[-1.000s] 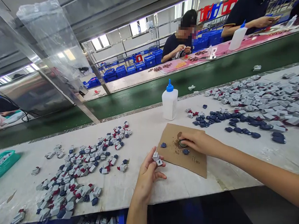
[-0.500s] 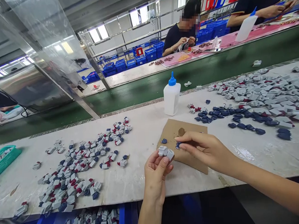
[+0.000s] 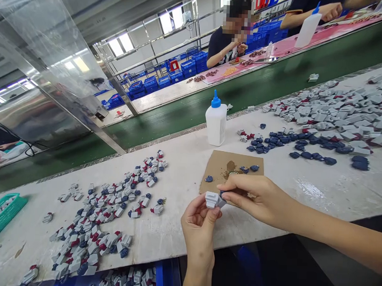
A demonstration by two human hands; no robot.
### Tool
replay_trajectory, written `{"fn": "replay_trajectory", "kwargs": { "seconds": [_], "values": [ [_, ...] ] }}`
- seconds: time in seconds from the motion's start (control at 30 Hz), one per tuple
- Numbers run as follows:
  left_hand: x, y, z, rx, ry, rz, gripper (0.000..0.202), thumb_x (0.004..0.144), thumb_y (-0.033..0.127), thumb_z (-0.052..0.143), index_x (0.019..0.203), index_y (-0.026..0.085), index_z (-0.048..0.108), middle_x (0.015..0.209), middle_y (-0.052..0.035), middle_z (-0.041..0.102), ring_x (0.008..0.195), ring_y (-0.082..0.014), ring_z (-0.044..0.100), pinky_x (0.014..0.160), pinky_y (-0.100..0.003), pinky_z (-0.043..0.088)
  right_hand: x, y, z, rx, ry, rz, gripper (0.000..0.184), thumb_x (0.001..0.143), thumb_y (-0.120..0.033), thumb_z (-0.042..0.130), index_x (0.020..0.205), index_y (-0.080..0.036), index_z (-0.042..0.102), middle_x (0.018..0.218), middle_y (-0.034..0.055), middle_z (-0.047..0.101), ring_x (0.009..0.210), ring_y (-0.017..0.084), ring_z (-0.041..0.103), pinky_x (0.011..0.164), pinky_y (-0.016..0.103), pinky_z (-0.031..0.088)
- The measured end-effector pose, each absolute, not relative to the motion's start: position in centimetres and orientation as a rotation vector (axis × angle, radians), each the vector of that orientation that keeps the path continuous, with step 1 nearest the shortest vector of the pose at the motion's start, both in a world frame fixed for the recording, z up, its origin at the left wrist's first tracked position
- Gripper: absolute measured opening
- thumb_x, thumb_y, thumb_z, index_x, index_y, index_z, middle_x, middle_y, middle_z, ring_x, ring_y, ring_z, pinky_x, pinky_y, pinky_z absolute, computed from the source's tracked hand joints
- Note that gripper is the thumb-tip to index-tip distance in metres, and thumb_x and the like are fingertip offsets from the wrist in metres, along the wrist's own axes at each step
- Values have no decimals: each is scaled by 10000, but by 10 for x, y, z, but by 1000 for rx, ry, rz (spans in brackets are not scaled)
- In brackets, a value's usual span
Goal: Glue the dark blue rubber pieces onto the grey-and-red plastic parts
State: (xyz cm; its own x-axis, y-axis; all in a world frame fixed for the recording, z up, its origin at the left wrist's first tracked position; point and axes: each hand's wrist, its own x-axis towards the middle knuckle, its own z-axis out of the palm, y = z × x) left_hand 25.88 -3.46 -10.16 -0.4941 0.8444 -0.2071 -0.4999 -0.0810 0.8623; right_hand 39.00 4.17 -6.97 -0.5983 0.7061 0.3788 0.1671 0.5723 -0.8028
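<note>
Long white desk across the near side, running left to right. Behind it, green belt; beyond that, a second desk with a seated person in a dark top.

At far right on the near desk, broad heap of grey parts; along its near edge, a row of dark-blue pieces. At left, loose scatter of grey, red and blue assemblies. At the far left edge, green basket, partly cut off.

In the middle, brown cardboard sheet, lying flat, stained with dark spots, a few blue bits on it. Just behind the cardboard, white bottle with blue nozzle, upright.

Over the cardboard's near edge, right grip, thumb and forefinger pinched shut on a small blue piece. Just left of it and lower, left grip, fingertips closed around a grey part, held up above the desk's front edge. Small blue piece touching the grey part's right side, both grips meeting there.
</note>
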Motion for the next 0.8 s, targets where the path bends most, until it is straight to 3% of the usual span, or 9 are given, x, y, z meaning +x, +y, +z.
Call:
{"fn": "replay_trajectory", "kwargs": {
  "seconds": [0.13, 0.33, 0.43, 0.57, 0.7, 0.8],
  "values": [
    [257, -38, -113, 611, 1241, 1739, 242, 627, 244, 814, 860, 240, 748, 819, -19, 756, 741, -107, 693, 672, -159, 542, 387, 34, -79, -763, -2023, 1148, 190, 884, -317, 517, 836, -173, 630, 716, 35, 625, 631, 124, 565, 522, 215, 413],
    [249, -36, -111, 707, 1266, 1619, 242, 682, 301, 776, 908, 224, 736, 872, -33, 743, 792, -117, 671, 702, -189, 539, 381, 22, -98, -832, -1629, 1505, 286, 856, -444, 548, 866, -165, 611, 630, -12, 527, 473, 70, 460, 440, 194, 406],
    [245, -32, -104, 723, 1214, 1463, 293, 705, 359, 746, 944, 194, 710, 857, -35, 706, 720, -117, 636, 594, -191, 527, 375, 18, -95, -808, -1524, 1523, 294, 835, -460, 585, 868, -170, 618, 640, -7, 548, 476, 65, 467, 417, 180, 388],
    [247, -30, -101, 793, 1189, 1382, 471, 792, 553, 568, 1094, 197, 638, 667, 10, 570, 526, -90, 487, 407, -164, 356, 370, 14, -90, -767, -1488, 1580, 284, 835, -460, 590, 834, -177, 600, 597, -11, 556, 475, 81, 492, 389, 182, 359],
    [254, -29, -101, 917, 1443, 1500, 493, 864, 612, 381, 976, 204, 634, 643, 11, 523, 523, -96, 435, 457, -187, 332, 370, 15, -91, -822, -1496, 1548, 354, 841, -524, 560, 811, -176, 617, 617, 0, 555, 555, 103, 530, 479, 208, 426],
    [259, -28, -102, 1118, 1595, 1504, 442, 901, 559, 340, 876, 204, 602, 627, 13, 508, 519, -113, 427, 485, -217, 332, 363, 22, -87, -903, -1305, 1433, 500, 853, -639, 450, 899, -188, 661, 799, 52, 628, 763, 142, 587, 635, 233, 487]
  ]
}}
